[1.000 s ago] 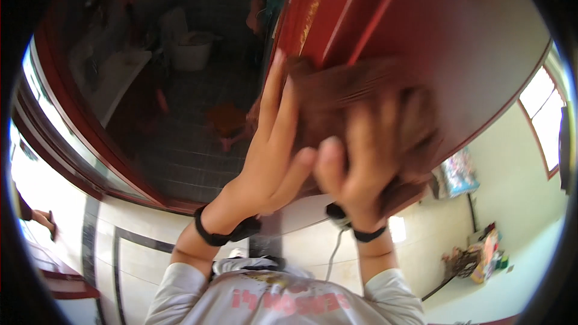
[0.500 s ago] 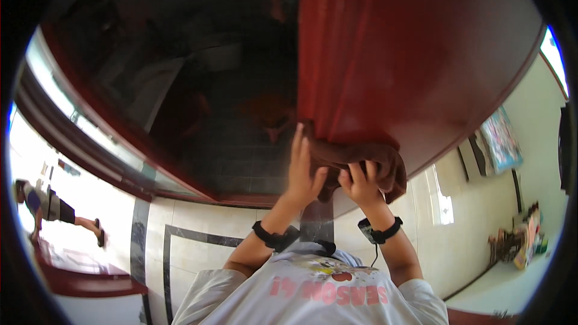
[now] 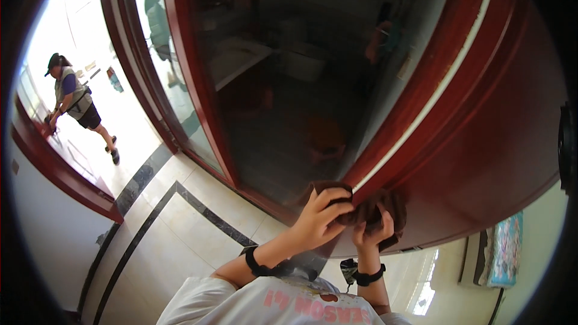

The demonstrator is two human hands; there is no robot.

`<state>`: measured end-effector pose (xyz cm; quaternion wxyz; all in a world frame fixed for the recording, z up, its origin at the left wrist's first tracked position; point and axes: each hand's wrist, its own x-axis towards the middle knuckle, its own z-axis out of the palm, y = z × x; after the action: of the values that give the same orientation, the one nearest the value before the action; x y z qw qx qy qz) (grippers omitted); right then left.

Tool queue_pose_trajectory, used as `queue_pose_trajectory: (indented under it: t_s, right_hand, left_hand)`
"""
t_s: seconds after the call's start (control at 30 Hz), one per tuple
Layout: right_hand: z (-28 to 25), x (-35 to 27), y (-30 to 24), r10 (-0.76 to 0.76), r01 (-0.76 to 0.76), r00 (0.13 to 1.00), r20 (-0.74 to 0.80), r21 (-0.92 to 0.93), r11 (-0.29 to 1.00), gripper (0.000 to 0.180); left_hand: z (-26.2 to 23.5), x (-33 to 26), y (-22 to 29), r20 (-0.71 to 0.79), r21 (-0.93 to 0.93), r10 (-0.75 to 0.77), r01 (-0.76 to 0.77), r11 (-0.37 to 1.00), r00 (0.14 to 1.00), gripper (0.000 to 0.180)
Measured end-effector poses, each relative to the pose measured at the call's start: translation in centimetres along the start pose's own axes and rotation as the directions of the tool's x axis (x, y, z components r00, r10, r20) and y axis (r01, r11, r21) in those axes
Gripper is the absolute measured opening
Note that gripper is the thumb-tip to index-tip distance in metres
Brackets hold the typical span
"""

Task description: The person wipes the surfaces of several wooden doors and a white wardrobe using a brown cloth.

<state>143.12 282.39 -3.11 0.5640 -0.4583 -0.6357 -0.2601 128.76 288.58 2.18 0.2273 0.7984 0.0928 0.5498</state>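
A dark brown cloth [image 3: 368, 213] is bunched against the lower part of a red wooden door frame [image 3: 415, 132] with a pale strip along it. My left hand [image 3: 324, 219] is closed on one end of the cloth, fingers bent over the frame's edge. Close to its right, my right hand [image 3: 374, 230] grips the other end, pressed against the glossy dark red panel [image 3: 481, 138]. Folds of the cloth hide some of the fingertips.
Left of the frame, a doorway opens on a dark room with a white basin counter [image 3: 241, 54] and a low orange stool [image 3: 325, 138]. A glass-paned red door [image 3: 195, 84] stands beside it. At the far left a person [image 3: 75, 96] leans toward another red frame.
My view has swung, so the doorway and the other person sit further right and show more. My left hand has gone from flat fingers on the frame to gripping the cloth around its edge.
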Motion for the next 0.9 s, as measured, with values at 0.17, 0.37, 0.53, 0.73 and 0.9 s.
queue_pose_trajectory:
  t_s: [0.17, 0.37, 0.53, 0.73, 0.9]
  right_hand:
    - [1.5, 0.5, -1.9, 0.145, -0.167, 0.985, -0.097, -0.303, 0.938, 0.047]
    - [3.1, 3.3, -3.4, 0.26, -0.261, 0.965, -0.027, -0.132, 0.956, 0.024]
    - [4.8, 4.3, -4.2, 0.273, -0.259, 0.961, 0.048, -0.193, 0.946, 0.014]
    - [14.5, 2.3, -3.0, 0.432, -0.457, 0.849, 0.305, 0.013, 0.889, 0.01]
    - [19.7, 1.3, -5.6, 0.445, -0.572, 0.703, 0.555, 0.069, 0.817, 0.015]
  left_hand:
    - [-3.1, -1.0, 0.2, 0.177, 0.094, -0.032, 0.016, 0.995, 0.984, 0.031]
    - [-5.7, 0.0, 0.2, 0.125, 0.287, 0.056, -0.09, 0.954, 0.991, 0.03]
    - [-9.1, 0.2, -1.5, 0.146, 0.468, -0.005, -0.064, 0.881, 0.989, 0.03]
    - [-14.5, -1.4, -7.8, 0.079, 0.58, -0.314, 0.213, 0.787, 0.946, 0.024]
    - [-18.7, -6.5, -12.3, -0.09, 0.688, -0.393, 0.342, 0.64, 0.915, 0.03]
